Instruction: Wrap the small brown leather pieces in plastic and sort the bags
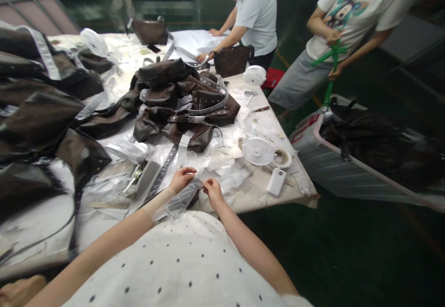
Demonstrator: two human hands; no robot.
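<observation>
Clear plastic film, crinkled, covers much of the table (257, 196) and wraps the strap now in hand.

Far left edge: heaped dark brown bags (38, 122), several sheathed in film. A tape dispenser (141, 179) sits near the front edge, just left of the hands.

Left hand (181, 178): wrist bound in a beige wrap, fingers curled, thumb and forefinger pinching the upper end of the wrapped strap (175, 200). The strap runs down and left from the pinch, lying along the wrist toward the person's dotted shirt at the front edge.

Right hand (212, 191): fingertips pressed together on the film at the same end, just beside the left fingers, nearly touching. The pinch points sit at the strap's tip; the rest of it hangs below both hands.

Judged progress: the film is on over most of the strap's length, so the wrapping looks well along, with only the end being worked. A central pile of brown bags (184, 98) with loose straps lies beyond, some bare, so plenty appears undone.

Right of the hands: a small white fan (258, 151), a tape roll (282, 157) touching it, a white power bank (276, 182) near the front right corner. A second fan (254, 75) stands at the right edge.

Off the far right corner a person in a pale shirt (259, 15) handles a bag; another pulls green strapping (330, 66) over a bin (333, 168) of dark bags.
</observation>
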